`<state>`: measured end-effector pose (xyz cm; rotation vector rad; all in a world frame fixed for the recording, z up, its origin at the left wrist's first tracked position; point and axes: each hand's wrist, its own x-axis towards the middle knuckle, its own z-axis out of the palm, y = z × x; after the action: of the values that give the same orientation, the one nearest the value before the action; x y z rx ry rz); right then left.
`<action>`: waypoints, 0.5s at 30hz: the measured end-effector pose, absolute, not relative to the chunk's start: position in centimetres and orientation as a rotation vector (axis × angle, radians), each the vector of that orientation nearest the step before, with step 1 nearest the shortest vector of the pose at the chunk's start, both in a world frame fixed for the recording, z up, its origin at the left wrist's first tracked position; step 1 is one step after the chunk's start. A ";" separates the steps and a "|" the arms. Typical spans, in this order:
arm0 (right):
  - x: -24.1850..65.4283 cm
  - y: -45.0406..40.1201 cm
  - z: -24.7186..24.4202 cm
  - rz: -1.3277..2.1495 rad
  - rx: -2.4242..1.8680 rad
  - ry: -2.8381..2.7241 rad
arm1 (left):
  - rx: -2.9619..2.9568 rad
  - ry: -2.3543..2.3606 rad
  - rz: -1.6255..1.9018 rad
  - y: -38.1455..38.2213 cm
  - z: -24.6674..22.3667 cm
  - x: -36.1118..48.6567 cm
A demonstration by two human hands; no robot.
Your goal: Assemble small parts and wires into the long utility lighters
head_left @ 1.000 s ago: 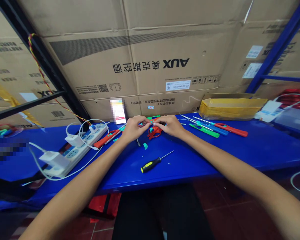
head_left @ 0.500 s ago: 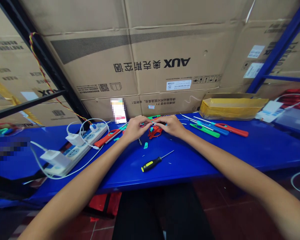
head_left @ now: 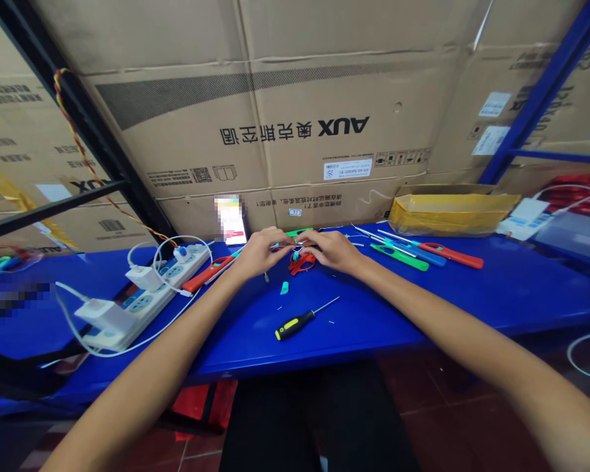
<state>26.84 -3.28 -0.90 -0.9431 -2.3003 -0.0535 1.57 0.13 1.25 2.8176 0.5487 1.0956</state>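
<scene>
Small metal-and-teal piece (head_left: 299,244) sits pinched between both hands, directly above a red plastic piece (head_left: 301,263) on the blue workbench (head_left: 373,314). Left hand (head_left: 261,253): fingers curled closed, thumb and forefinger meeting the piece from the left. Right hand (head_left: 334,252): likewise nearly closed, fingertips (head_left: 311,244) meeting it from the right. Exact grip points are too small to tell; the fingers cover most of the piece.

Relative to the red plastic piece: a teal plastic chip (head_left: 284,288) lies just left and nearer the person; a yellow-and-black screwdriver (head_left: 295,325) lies nearer still, apart from the hands. Long-nosed lighters in red, green and blue (head_left: 402,257) lie to the right; a red one (head_left: 207,274) lies to the left, beyond it a white power strip (head_left: 167,295).

Method, as judged: the short fingertip pinch, with both hands braced against each other, suits a part this small and gives steady control. Working over the bench keeps any dropped bits within reach.
</scene>
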 end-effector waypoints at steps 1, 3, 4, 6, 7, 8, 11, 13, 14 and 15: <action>26.8 -3.3 -0.9 -0.065 -0.938 -2.304 | 2.819 0.547 1.091 0.2 1.2 1.6; 26.7 -3.4 -0.9 -0.075 -0.923 -2.311 | 2.823 0.540 1.074 0.3 1.1 1.5; 26.7 -3.4 -0.9 -0.075 -0.917 -2.312 | 2.825 0.534 1.065 0.3 1.2 1.5; 26.6 -3.5 -0.9 -0.069 -0.910 -2.314 | 2.827 0.520 1.052 0.2 1.2 1.5; 26.6 -3.5 -0.8 -0.064 -0.905 -2.314 | 2.827 0.513 1.050 0.2 1.3 1.5; 26.6 -3.5 -0.8 -0.059 -0.899 -2.315 | 2.827 0.508 1.047 0.1 1.4 1.5; 26.6 -3.5 -0.7 -0.036 -0.879 -2.318 | 2.826 0.504 1.038 0.0 1.5 1.5; 26.7 -3.5 -0.7 -0.021 -0.886 -2.318 | 2.825 0.505 1.028 -0.1 1.5 1.6; 26.7 -3.5 -0.7 -0.014 -0.894 -2.317 | 2.825 0.507 1.023 -0.1 1.5 1.6; 26.7 -3.5 -0.7 -0.007 -0.901 -2.315 | 2.825 0.512 1.016 -0.1 1.5 1.6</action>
<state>26.69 -3.46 -0.73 -0.9008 -2.3154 -0.0070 1.55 -0.08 1.47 2.8249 0.5120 1.0162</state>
